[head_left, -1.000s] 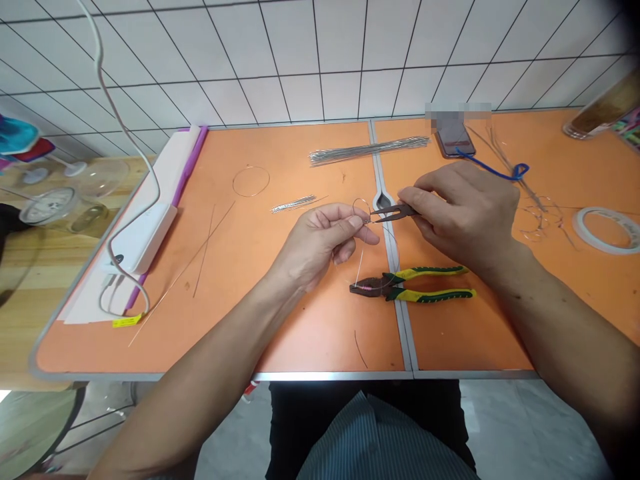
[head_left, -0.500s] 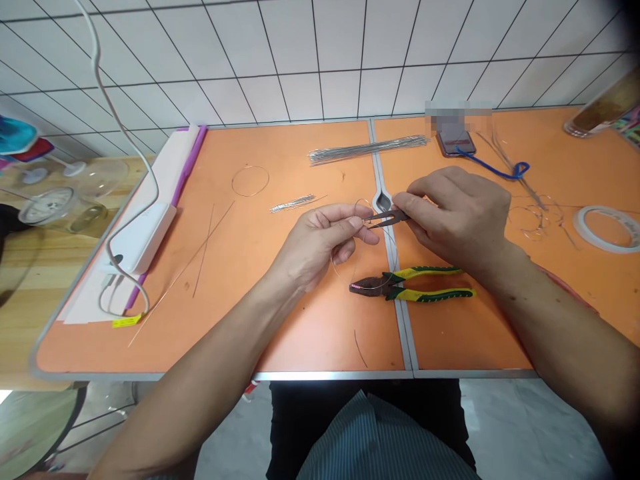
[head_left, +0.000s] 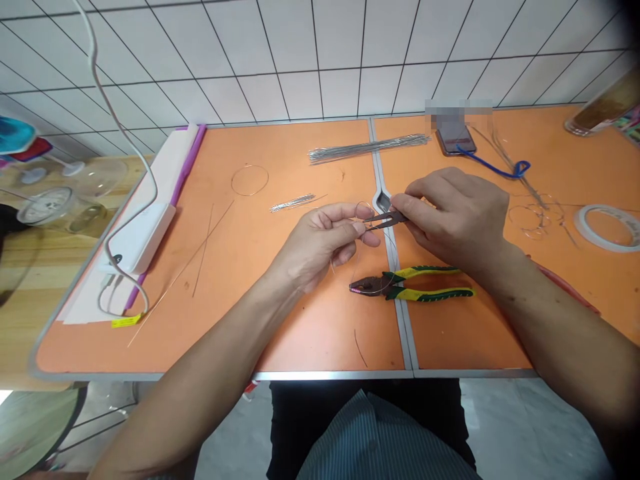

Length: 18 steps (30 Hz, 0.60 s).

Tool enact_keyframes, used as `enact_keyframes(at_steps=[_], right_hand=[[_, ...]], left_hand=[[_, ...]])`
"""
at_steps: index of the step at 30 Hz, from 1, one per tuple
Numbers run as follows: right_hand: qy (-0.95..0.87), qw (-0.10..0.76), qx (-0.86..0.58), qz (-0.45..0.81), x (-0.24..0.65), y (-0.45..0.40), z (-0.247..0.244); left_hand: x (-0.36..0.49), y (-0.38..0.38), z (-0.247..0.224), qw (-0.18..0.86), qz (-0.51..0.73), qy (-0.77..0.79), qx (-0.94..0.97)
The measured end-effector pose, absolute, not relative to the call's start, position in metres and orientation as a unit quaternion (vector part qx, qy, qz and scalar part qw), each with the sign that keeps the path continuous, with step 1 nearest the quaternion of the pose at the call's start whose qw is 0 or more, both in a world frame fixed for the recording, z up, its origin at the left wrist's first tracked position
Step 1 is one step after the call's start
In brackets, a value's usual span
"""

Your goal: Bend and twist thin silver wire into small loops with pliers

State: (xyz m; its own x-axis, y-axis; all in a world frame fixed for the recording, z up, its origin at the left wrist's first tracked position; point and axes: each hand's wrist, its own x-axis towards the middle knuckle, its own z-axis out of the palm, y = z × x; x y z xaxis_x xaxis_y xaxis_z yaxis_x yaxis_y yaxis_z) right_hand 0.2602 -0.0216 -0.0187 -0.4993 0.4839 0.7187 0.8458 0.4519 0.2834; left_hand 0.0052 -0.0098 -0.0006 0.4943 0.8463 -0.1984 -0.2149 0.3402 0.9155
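Observation:
Thin wire is pinched between the thumb and fingers of my left hand (head_left: 330, 241), over the middle of the orange table. Closed round dark needle-nose pliers (head_left: 393, 219), my right hand (head_left: 453, 213) points their jaws left at the wire by my left fingertips. Part of the wire curves down below the hands, too thin to follow fully. Below my right hand, yellow-green combination pliers (head_left: 415, 284) lie on the table. A bundle of long wires (head_left: 367, 149) and a small bundle of short ones (head_left: 293, 203) lie farther back.
A wire ring (head_left: 250, 181) and loose wires lie at left, near a white power strip (head_left: 143, 237). Toward the right are a phone (head_left: 455, 137), a blue cord (head_left: 493, 167), a tape roll (head_left: 607, 228) and a glass (head_left: 603, 110). A tiled wall stands behind.
Both hands stay in nearly the same place. The wire loop between them has shifted slightly, and the needle-nose pliers' jaws have moved a little.

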Motion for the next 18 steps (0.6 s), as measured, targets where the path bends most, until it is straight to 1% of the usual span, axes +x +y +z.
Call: enact_keyframes(at_steps=[2, 4, 9, 11, 15, 18], right_hand=[[-0.796, 0.281, -0.387, -0.37, 0.2597, -0.0206, -0.0185], [-0.789, 0.28, -0.38, -0.393, 0.2595, -0.0205, -0.018], [-0.807, 0.24, -0.428, -0.33, 0.2613, -0.0241, -0.016], [-0.806, 0.227, -0.433, -0.334, 0.262, -0.0245, -0.0155], [-0.796, 0.259, -0.383, -0.391, 0.2619, -0.0222, -0.0152], [-0.794, 0.274, -0.36, -0.407, 0.261, -0.0212, -0.016]], left_hand=[[0.0053, -0.0103, 0.0016, 0.743, 0.355, 0.355, 0.443], [0.0051, -0.0105, 0.0032, 0.749, 0.35, 0.353, 0.438], [0.0036, -0.0092, 0.0039, 0.766, 0.338, 0.339, 0.428], [0.0028, -0.0082, 0.0035, 0.772, 0.333, 0.33, 0.429], [0.0012, -0.007, 0.0043, 0.784, 0.307, 0.318, 0.436], [0.0003, -0.0068, 0.0064, 0.788, 0.285, 0.32, 0.443]])
